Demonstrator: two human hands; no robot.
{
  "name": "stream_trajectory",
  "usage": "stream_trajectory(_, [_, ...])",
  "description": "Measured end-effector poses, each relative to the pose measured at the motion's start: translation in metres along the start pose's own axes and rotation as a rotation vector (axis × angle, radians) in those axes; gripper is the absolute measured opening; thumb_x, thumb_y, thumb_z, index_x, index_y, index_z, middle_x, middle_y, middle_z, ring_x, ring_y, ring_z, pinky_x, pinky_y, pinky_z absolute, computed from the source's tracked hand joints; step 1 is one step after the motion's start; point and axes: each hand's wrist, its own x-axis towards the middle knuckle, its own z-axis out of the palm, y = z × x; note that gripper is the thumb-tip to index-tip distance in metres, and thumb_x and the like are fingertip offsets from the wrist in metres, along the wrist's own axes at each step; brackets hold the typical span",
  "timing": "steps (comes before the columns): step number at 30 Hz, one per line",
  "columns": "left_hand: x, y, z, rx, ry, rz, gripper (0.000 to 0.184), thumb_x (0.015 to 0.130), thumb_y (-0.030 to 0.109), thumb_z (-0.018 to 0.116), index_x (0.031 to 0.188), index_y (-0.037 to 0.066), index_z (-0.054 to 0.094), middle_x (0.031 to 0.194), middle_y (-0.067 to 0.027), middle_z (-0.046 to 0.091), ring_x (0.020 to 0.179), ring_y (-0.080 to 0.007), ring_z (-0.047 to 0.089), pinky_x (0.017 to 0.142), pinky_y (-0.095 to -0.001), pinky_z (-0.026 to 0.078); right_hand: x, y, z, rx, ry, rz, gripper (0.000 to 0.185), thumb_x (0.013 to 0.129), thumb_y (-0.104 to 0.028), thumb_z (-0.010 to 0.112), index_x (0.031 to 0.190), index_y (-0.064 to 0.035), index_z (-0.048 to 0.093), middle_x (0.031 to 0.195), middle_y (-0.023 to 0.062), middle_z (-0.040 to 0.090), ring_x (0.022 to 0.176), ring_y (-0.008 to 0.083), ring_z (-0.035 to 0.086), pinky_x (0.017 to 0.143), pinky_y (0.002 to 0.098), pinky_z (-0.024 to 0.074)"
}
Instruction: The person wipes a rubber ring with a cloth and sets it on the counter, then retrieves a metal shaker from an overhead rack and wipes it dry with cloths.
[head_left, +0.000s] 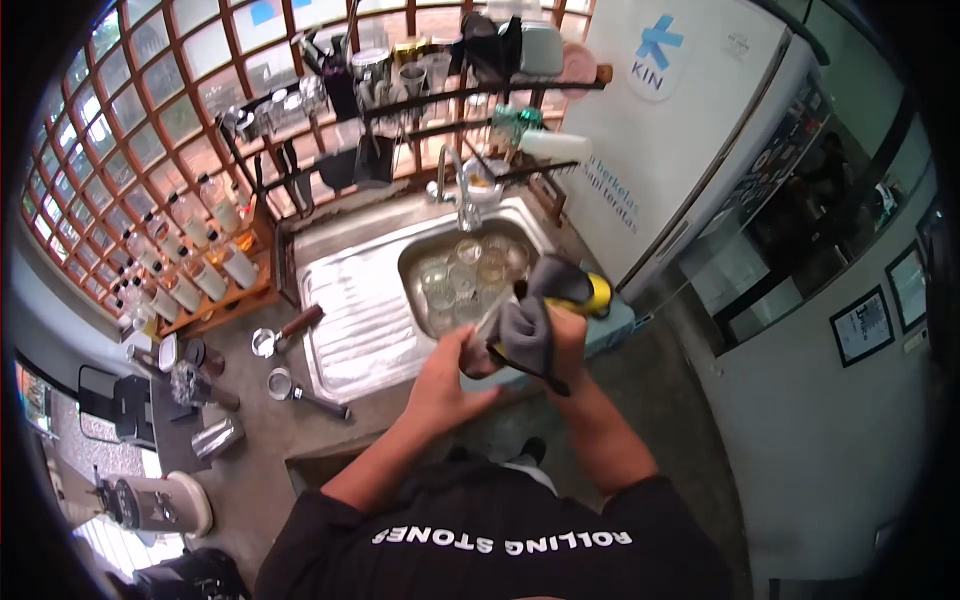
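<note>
A grey cloth with yellow edging (523, 338) is bunched in my right hand (568, 345), whose fingers are closed on it. My left hand (445, 385) is curved around a shiny container (478, 355), which the cloth partly covers. Both hands are in front of the steel sink (408, 285), over its near right edge. Several glasses (462, 278) stand in the basin, below the faucet (465, 200). Another grey and yellow cloth part (590, 290) lies beyond my right hand; whether it is the same cloth I cannot tell.
Two portafilters (280, 382) lie left of the ribbed drainboard (360, 325). Bottles (205, 275) stand in a wooden rack (225, 305) at the left. A metal pitcher (217, 437) is on the counter. A white fridge (680, 110) stands at the right, and a dish rack (430, 100) hangs behind the sink.
</note>
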Motion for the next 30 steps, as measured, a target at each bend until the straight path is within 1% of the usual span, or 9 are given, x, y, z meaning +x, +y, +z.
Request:
stream_trajectory(4, [0.000, -0.001, 0.008, -0.151, 0.038, -0.338, 0.059, 0.069, 0.019, 0.084, 0.117, 0.006, 0.053, 0.101, -0.0219, 0.064, 0.097, -0.0324, 0.066, 0.084, -0.0392, 0.050, 0.023, -0.050, 0.002, 0.038, -0.117, -0.149, 0.029, 0.069, -0.022, 0.073, 0.068, -0.0077, 0.049, 0.061, 0.0111, 0.050, 0.054, 0.0324, 0.054, 0.050, 0.0427, 0.0411])
stream_trajectory(8, [-0.002, 0.000, -0.005, -0.493, -0.156, -0.078, 0.056, 0.066, 0.010, 0.082, 0.116, 0.003, 0.056, 0.099, -0.0069, 0.067, 0.090, -0.0186, 0.065, 0.080, -0.0322, 0.051, 0.043, -0.064, -0.006, 0.259, -0.085, -0.074, 0.027, 0.071, -0.020, 0.074, 0.069, -0.0067, 0.051, 0.062, 0.0108, 0.051, 0.053, 0.0303, 0.055, 0.050, 0.0396, 0.0419])
stream_trajectory(12, [-0.023, 0.007, -0.015, -1.195, -0.504, -0.245, 0.066, 0.064, 0.019, 0.083, 0.120, 0.000, 0.054, 0.100, -0.0086, 0.063, 0.087, -0.0173, 0.063, 0.075, -0.0318, 0.053, 0.036, -0.063, -0.034, 0.579, -0.231, 0.004, 0.017, 0.070, -0.015, 0.074, 0.076, -0.0052, 0.062, 0.067, 0.0094, 0.058, 0.055, 0.0246, 0.059, 0.050, 0.0338, 0.0426])
stream_trajectory(15, [-0.045, 0.014, 0.021, -2.130, -0.920, -0.077, 0.073, 0.067, 0.031, 0.080, 0.122, -0.004, 0.049, 0.093, -0.0110, 0.059, 0.081, -0.0227, 0.063, 0.069, -0.0322, 0.053, 0.022, -0.075, -0.043, 1.047, -0.213, 0.525, 0.015, 0.075, -0.013, 0.071, 0.083, -0.0019, 0.066, 0.078, 0.0080, 0.066, 0.063, 0.0197, 0.063, 0.055, 0.0299, 0.0483])
stream_trajectory(18, [-0.042, 0.035, 0.053, -2.692, -1.161, 0.152, 0.079, 0.071, 0.043, 0.076, 0.124, -0.006, 0.045, 0.086, -0.0119, 0.054, 0.075, -0.0267, 0.062, 0.063, -0.0332, 0.054, 0.007, -0.052, -0.030, 1.149, -0.177, 0.618, 0.011, 0.079, -0.012, 0.068, 0.084, -0.0016, 0.067, 0.081, 0.0072, 0.067, 0.067, 0.0170, 0.064, 0.058, 0.0284, 0.0510])
stream_trajectory(22, [-0.032, -0.027, 0.053, -2.177, -1.065, -0.256, 0.091, 0.071, 0.054, 0.075, 0.130, -0.008, 0.045, 0.110, -0.0230, 0.061, 0.094, -0.0326, 0.067, 0.079, -0.0373, 0.058, -0.028, 0.004, 0.002, 0.937, -0.100, 0.477, 0.007, 0.082, -0.010, 0.065, 0.079, -0.0037, 0.064, 0.075, 0.0060, 0.064, 0.065, 0.0157, 0.062, 0.058, 0.0288, 0.0508])
stream_trajectory(24, [-0.042, -0.057, 0.048, -1.736, -0.606, -0.590, 0.079, 0.078, 0.040, 0.075, 0.137, -0.002, 0.045, 0.121, -0.0184, 0.060, 0.107, -0.0275, 0.064, 0.092, -0.0416, 0.053, -0.018, -0.002, -0.005, 0.669, -0.066, 0.475, 0.010, 0.079, -0.009, 0.067, 0.072, -0.0059, 0.060, 0.067, 0.0046, 0.059, 0.060, 0.0162, 0.059, 0.055, 0.0300, 0.0480])
stream_trajectory(27, [-0.036, -0.040, 0.022, -1.173, -0.439, -0.383, 0.075, 0.074, 0.025, 0.081, 0.136, 0.000, 0.046, 0.122, -0.0129, 0.059, 0.116, -0.0219, 0.057, 0.100, -0.0393, 0.046, 0.005, -0.011, -0.027, 0.184, -0.262, 0.029, 0.021, 0.069, -0.014, 0.074, 0.065, -0.0064, 0.054, 0.058, 0.0084, 0.052, 0.051, 0.0267, 0.055, 0.051, 0.0371, 0.0434])
stream_trajectory(30, [-0.032, 0.003, 0.025, -0.594, -0.291, -0.197, 0.076, 0.073, 0.024, 0.082, 0.134, -0.002, 0.046, 0.121, -0.0167, 0.059, 0.118, -0.0269, 0.056, 0.100, -0.0386, 0.044, 0.001, -0.025, -0.015, 0.123, -0.233, -0.034, 0.027, 0.065, -0.020, 0.075, 0.063, -0.0077, 0.052, 0.058, 0.0098, 0.051, 0.053, 0.0311, 0.055, 0.050, 0.0397, 0.0422])
